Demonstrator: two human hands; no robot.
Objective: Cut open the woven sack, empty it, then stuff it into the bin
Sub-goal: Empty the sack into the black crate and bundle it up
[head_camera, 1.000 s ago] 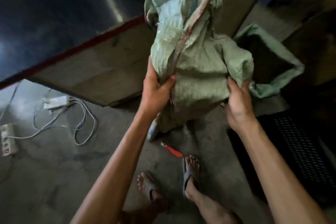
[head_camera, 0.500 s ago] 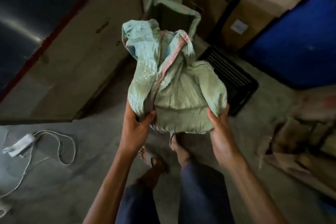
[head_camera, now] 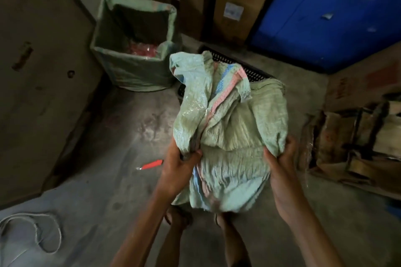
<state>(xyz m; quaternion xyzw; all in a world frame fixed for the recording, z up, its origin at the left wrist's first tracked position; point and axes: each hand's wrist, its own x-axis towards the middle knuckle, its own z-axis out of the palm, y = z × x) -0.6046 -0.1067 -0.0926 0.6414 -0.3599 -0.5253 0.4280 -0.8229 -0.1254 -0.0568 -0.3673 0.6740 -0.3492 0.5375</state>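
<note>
A crumpled pale green woven sack [head_camera: 232,128] with a pink and blue stripe hangs bunched in front of me above the floor. My left hand [head_camera: 180,165] grips its left fold; my right hand [head_camera: 280,165] clasps its right side. The bin [head_camera: 121,67], a square container lined with green woven material, stands open on the floor to the upper left, with red pieces at its bottom. A red-handled cutter [head_camera: 150,165] lies on the floor left of my left hand.
Cardboard boxes [head_camera: 236,6] stand behind the bin beside a blue cabinet [head_camera: 329,19]. A black perforated crate [head_camera: 249,69] lies behind the sack. Flattened cardboard and wood [head_camera: 355,143] pile up at right. A large panel [head_camera: 39,76] leans at left. A white cord [head_camera: 32,230] lies lower left.
My view swung right, bringing the bin, boxes and blue cabinet into sight. The sack stays bunched in both hands and has come lower and closer to me.
</note>
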